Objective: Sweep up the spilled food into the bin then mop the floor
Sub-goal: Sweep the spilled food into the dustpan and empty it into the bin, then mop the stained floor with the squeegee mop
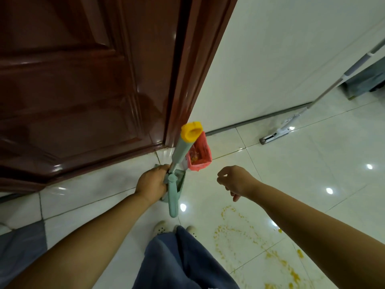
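Observation:
My left hand [153,182] grips the lower shaft of a green broom handle [180,153] with a yellow cap [191,131], which stands upright by the door. A green dustpan [177,184] and its handle [173,200] sit right beside that hand. Behind the broom stands a small bin lined with a red bag [200,155], holding yellow scraps. My right hand [234,180] hovers to the right, holding nothing, its fingers loosely curled. Yellow food smears [250,232] spread over the white floor tiles at lower right. A white mop [277,133] leans on the wall at right.
A dark red wooden door [83,80] and its frame fill the left. A white wall [281,59] runs behind the bin. My feet in white shoes [160,227] stand below the dustpan. A dark object [366,80] sits by the wall at far right.

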Motion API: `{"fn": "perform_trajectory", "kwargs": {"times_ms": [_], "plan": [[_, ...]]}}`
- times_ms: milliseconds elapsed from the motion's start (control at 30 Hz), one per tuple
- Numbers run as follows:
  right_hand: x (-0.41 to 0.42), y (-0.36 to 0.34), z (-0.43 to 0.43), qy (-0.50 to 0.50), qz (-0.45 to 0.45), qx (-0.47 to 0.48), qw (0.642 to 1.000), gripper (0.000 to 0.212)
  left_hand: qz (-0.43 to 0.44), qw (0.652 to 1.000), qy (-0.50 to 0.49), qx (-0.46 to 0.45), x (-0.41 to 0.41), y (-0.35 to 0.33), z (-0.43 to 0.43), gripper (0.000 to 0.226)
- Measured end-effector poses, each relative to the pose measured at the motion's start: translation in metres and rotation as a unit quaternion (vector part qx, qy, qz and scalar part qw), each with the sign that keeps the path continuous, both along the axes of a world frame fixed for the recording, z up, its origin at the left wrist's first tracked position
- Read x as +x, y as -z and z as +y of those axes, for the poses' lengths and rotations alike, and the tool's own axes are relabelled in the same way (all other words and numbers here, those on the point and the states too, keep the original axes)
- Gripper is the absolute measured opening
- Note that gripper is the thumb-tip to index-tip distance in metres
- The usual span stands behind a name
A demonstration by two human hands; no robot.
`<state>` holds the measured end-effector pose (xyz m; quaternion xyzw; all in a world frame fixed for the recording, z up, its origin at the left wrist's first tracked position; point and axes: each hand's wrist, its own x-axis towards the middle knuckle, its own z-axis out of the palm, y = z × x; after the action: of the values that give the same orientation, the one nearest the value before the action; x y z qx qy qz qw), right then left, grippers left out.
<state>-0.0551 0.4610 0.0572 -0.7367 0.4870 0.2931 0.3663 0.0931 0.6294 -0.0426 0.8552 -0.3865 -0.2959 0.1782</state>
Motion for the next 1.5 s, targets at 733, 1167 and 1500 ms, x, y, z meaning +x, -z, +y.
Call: {"fn": "perform_trajectory", "kwargs": {"times_ms": [733,1167,1500], "plan": [[-0.034,0.014,0.006,0.015,0.016,0.006,1.0,0.032,-0.01,0.981,-0.187,-0.041,-0.026,-0.021,0.032,0.023],[-0.2,-0.006,-0.071,-0.047,0.044,-0.226,0.972,0.038,-0.082,0.982,0.08,-0.149,-0.124,-0.085,-0.111,0.013],[-0.326,-0.007,-0.172,-0.032,0.036,-0.438,0.897,0.053,-0.165,0.956,0.18,-0.164,-0.168,-0.106,-0.272,0.019]]}}
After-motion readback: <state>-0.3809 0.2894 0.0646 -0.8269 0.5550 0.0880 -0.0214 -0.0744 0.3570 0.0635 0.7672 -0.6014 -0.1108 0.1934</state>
